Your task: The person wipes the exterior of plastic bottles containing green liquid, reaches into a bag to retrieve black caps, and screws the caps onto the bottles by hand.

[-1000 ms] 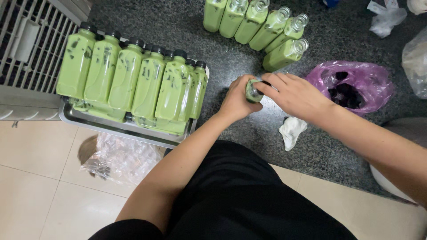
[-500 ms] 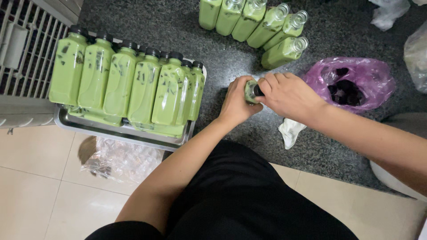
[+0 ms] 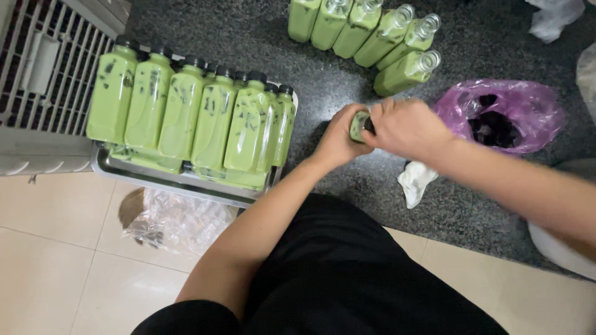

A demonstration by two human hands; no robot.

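Both hands cover most of the green bottle (image 3: 359, 126); its cap stays hidden.

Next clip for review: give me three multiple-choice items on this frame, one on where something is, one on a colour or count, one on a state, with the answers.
1. Where is the purple plastic bag?
A. On the metal tray
B. On the dark stone counter, beyond the right hand
C. On the tiled floor

2. What colour are the caps on the green bottles in the metal tray?
A. Black
B. White
C. Red

3. How do the green bottles at the top of the counter stand?
A. Capped in black
B. Lying empty
C. Filled, with no caps on

Answers:
1 B: the bag lies on the dark stone counter, past the right hand.
2 A: the capped bottles show dark lids.
3 C: their clear necks are bare, while both the right and left hand grip one green bottle.
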